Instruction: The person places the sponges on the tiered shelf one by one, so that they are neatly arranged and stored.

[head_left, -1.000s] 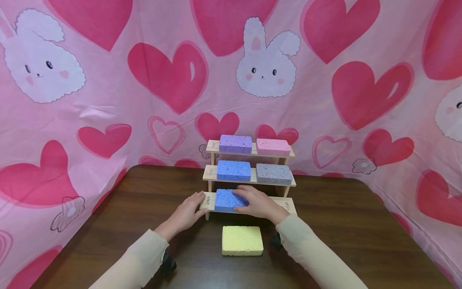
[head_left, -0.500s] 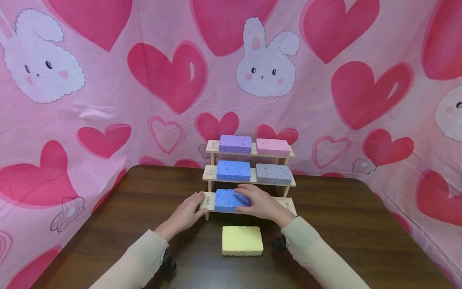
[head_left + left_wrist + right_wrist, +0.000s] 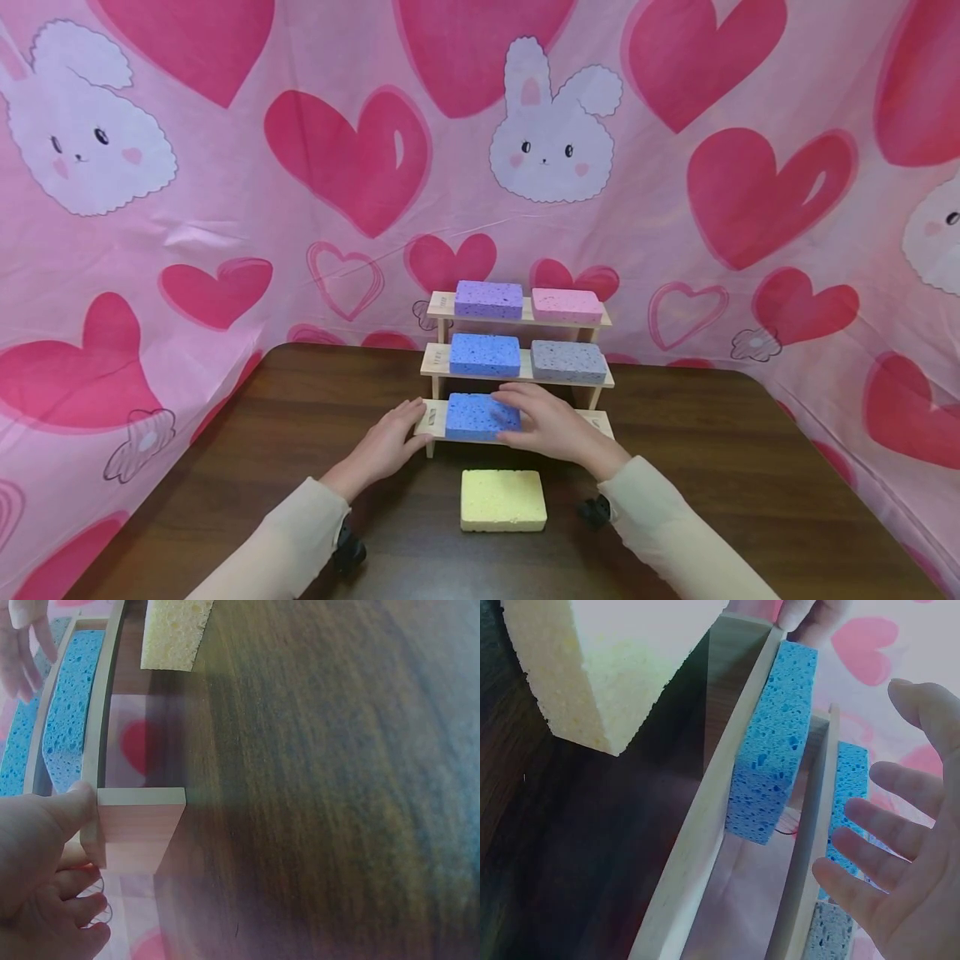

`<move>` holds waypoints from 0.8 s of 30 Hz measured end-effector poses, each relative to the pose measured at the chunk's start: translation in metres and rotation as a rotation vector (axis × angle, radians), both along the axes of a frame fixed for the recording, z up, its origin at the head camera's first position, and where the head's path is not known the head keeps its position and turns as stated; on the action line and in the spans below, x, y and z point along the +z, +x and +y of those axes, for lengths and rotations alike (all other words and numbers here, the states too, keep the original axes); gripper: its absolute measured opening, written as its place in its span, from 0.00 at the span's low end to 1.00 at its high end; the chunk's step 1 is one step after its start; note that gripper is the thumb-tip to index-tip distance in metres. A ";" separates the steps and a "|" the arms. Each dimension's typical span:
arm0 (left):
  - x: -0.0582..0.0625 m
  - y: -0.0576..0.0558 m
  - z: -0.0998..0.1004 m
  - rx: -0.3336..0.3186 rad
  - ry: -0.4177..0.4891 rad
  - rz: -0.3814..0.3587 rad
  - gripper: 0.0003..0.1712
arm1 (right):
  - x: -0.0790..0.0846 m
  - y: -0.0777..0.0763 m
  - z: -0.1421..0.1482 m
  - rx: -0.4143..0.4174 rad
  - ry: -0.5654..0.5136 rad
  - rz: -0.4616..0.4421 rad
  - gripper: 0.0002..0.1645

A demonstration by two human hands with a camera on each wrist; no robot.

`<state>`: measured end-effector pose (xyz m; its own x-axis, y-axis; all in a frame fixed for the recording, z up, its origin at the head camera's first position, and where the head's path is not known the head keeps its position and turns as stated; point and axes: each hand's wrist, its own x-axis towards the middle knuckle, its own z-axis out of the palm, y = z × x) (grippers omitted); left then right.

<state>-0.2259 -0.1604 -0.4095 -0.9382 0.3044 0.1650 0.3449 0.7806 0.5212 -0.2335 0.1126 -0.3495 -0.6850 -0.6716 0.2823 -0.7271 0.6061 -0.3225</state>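
Note:
A three-tier wooden rack (image 3: 517, 377) carries sponges on its steps. My left hand (image 3: 388, 439) grips the left end of its lowest step, with the thumb on the front edge in the left wrist view. On that step lies a blue sponge (image 3: 471, 417), to the right of this hand. My right hand (image 3: 558, 427) is beside and partly in front of the sponge's right end in the head view. The right wrist view has its fingers (image 3: 889, 832) spread, apart from the sponge and holding nothing. A yellow sponge (image 3: 503, 500) lies flat on the table before the rack.
The middle step bears another blue sponge (image 3: 484, 355) and a grey sponge (image 3: 568, 361). On the top step sit a purple sponge (image 3: 488, 299) and a pink sponge (image 3: 567, 306). A pink patterned cloth (image 3: 360, 50) hangs behind the dark wooden table (image 3: 300, 400).
My right hand has drawn back to the right, uncovering more of the lower blue sponge. The left hand, rack and sponges stay where they were.

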 end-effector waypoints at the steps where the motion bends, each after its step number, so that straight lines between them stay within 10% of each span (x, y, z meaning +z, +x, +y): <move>1: 0.000 0.000 0.000 -0.001 0.001 0.000 0.33 | 0.001 0.001 0.001 -0.001 0.000 -0.003 0.34; 24: -0.002 -0.001 0.000 -0.003 -0.018 0.022 0.33 | -0.003 0.022 0.028 0.018 -0.071 -0.057 0.36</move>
